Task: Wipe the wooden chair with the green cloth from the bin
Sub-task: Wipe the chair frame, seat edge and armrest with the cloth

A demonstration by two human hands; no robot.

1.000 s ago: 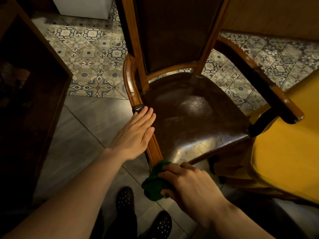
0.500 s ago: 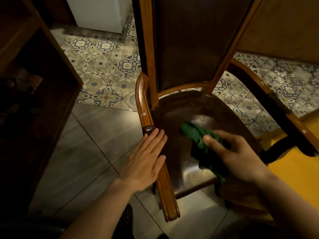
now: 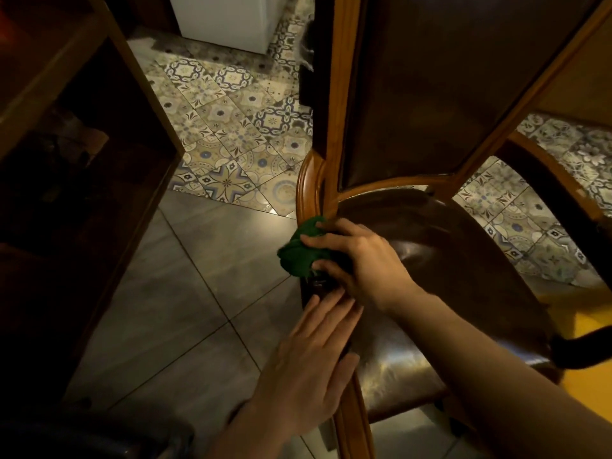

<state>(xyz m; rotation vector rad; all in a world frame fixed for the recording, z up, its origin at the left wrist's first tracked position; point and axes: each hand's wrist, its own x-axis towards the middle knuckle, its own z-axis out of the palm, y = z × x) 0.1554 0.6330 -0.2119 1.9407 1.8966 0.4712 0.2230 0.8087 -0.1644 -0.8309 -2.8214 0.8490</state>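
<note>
While the right hand bunches the cloth in a closed grip, thumb below and fingers curled over the top, the wad is pressed against the chair at the spot where the left armrest curves down to meet the seat. Only the green lump sticking out to the left of the knuckles shows; the rest is hidden inside the fist. The left hand lies flat and open, fingers together, on the left seat rail nearer the front, holding nothing, and seems to steady the frame.

I judge the cloth soft and light: it crumples into 1 small ball and should mould itself round the rounded wood, so a loose wad pinched from above suits it better than a flat spread. It ought to grip varnish a little, not slide freely.

The chair looks heavy and stiff, with polished wooden rails and a dark, glossy seat that may be leather. The varnish is probably slick under a bare palm, so bracing on the rail's broad top is sensible. The 2 armrests and the tall back frame look like the firmest places to take hold if it must be shifted.
</note>
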